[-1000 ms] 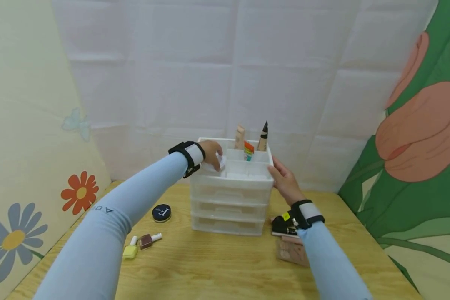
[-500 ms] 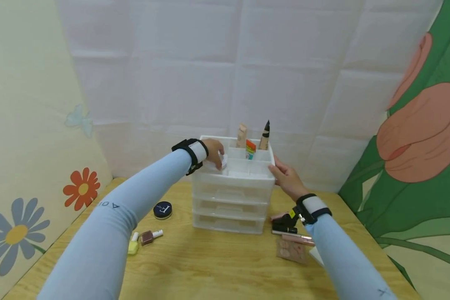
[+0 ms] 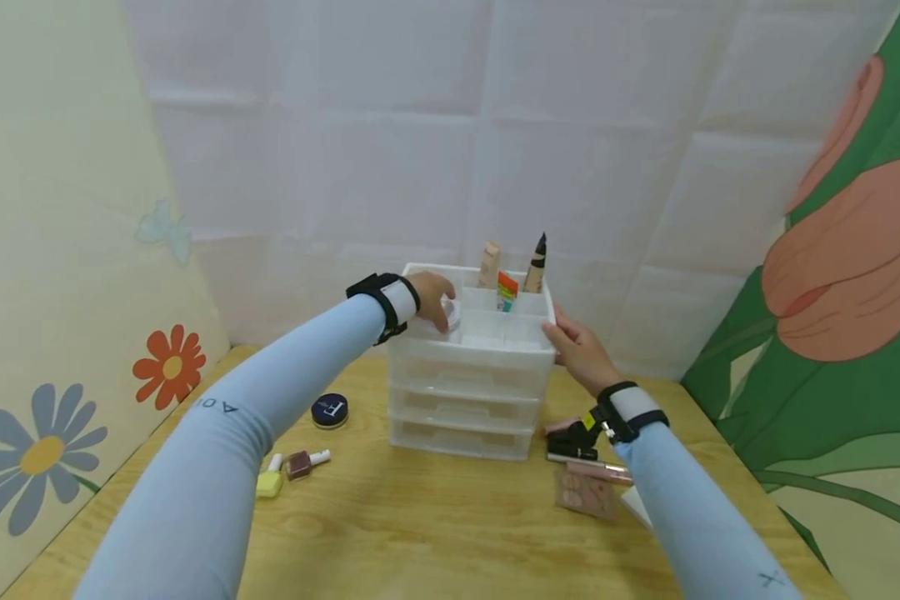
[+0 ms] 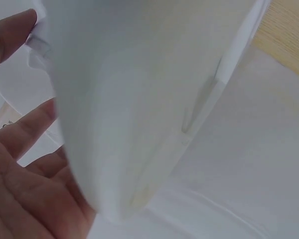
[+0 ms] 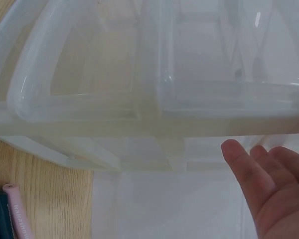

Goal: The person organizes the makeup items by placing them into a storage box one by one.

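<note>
A white drawer organizer [image 3: 468,367] with translucent drawers stands on the table. My left hand [image 3: 433,298] reaches into its top left compartment and holds a small, pale round item [image 3: 452,316], mostly hidden by the fingers. In the left wrist view, the organizer's wall covers much of the left hand [image 4: 35,169]. At the organizer's right side, my right hand [image 3: 579,352] grips the edge, thumb at the top corner and fingers along the outside. A beige tube [image 3: 489,265], an orange-and-teal tube [image 3: 507,292] and a black-tipped beige tube [image 3: 536,265] stand upright in other top compartments.
Left of the organizer lie a dark round compact [image 3: 330,410], a brown nail polish bottle [image 3: 300,465] and a yellow one [image 3: 269,482]. Near the right forearm are black cosmetics [image 3: 572,442], a pink tube [image 3: 598,472] and a palette [image 3: 585,493]. A white curtain [image 3: 330,167] hangs behind.
The head view has shifted slightly, moving the scene up and to the right. Both hands keep their places at the organizer, with the left fingers still on the pale item.
</note>
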